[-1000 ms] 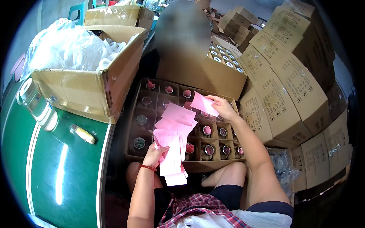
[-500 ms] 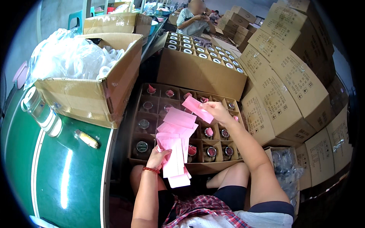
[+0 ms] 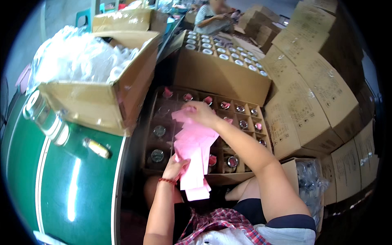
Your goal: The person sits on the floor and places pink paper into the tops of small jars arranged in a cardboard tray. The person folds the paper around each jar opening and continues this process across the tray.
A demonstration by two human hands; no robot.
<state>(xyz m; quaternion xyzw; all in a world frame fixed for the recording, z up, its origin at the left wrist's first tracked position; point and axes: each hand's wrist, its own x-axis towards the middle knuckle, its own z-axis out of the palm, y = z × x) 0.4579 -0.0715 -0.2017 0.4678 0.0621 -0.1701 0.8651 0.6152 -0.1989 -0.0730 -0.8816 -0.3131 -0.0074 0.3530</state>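
Observation:
A fanned stack of pink paper slips [image 3: 195, 149] is pinched in my left hand [image 3: 175, 167], over the near part of a divided carton [image 3: 241, 176]. Farther off, my right hand [image 3: 201, 113] has closed on a single pink paper slip [image 3: 179, 116] above the carton's back left cells. Round glass mouths fill the cells below. Several have pink paper tucked in them, such as the glass [image 3: 187, 97] in the back row. On the left side a glass [image 3: 157, 155] shows no paper. My hands and the stack hide the middle cells.
Behind stands a carton [image 3: 222, 75] packed with white-ringed tops. To the left, a green table [image 3: 94, 183] bears a box [image 3: 85, 104] of clear plastic parts, a water bottle [image 3: 49, 120] and a yellow-handled tool [image 3: 96, 148]. Stacked cartons [image 3: 310, 98] line the right. Another person [image 3: 212, 20] sits far off.
My right hand has swung left and slightly toward me with its pink slip, from the carton's back right to its back left. The left hand still grips the stack. The whole view has shifted a little.

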